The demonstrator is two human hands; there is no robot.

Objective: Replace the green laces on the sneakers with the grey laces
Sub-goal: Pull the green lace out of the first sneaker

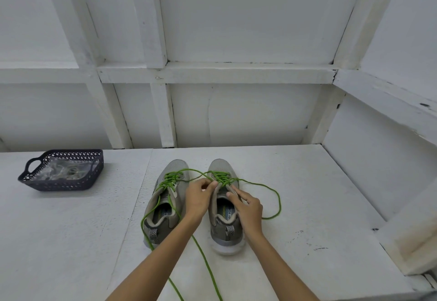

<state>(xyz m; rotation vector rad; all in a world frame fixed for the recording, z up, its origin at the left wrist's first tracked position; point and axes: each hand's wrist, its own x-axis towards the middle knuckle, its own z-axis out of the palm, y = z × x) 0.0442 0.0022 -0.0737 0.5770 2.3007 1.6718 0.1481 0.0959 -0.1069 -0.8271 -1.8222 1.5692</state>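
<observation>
Two grey sneakers stand side by side on the white table, toes pointing away from me. The left sneaker (165, 203) and the right sneaker (224, 227) both carry green laces (173, 177), untied, with loose ends trailing over the table (274, 196) and toward me. My left hand (198, 197) pinches the green lace at the upper eyelets of the right sneaker. On the other side of those eyelets, the fingers of my right hand (248, 208) touch the lace and tongue.
A dark perforated basket (35, 180) sits at the far left of the table and holds clear plastic bags with laces inside. White shelving rises behind the table. A white ledge (409, 241) juts in at the right.
</observation>
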